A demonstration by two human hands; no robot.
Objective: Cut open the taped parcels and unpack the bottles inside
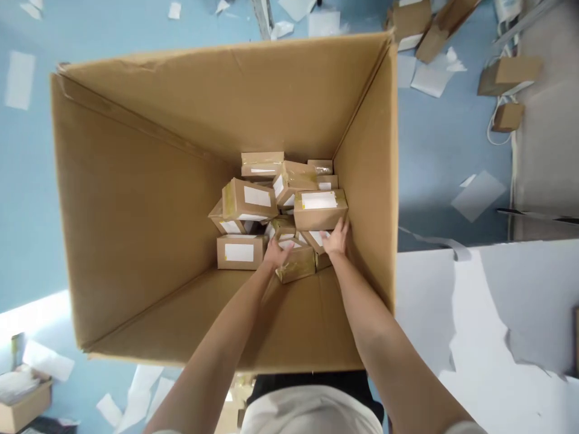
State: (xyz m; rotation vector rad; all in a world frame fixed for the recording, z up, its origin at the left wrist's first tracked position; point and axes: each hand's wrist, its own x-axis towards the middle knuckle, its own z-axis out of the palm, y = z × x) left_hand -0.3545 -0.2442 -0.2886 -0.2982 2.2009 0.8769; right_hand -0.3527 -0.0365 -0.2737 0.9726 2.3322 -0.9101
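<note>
Both of my hands reach down into a big cardboard carton holding several small taped boxes with white labels. My left hand has thumb and fingers apart at the left upper corner of a tape-covered box. To its left sits a labelled box. My right hand is spread near the carton's right wall, its fingertips at the lower edge of another labelled box. Its thumb lies over a partly hidden box. I cannot tell how firmly either hand touches the boxes.
High carton walls surround my forearms. Around it, torn white paper lies scattered on the blue floor. Small boxes and white cables stand at the right wall. An open box sits at the lower left.
</note>
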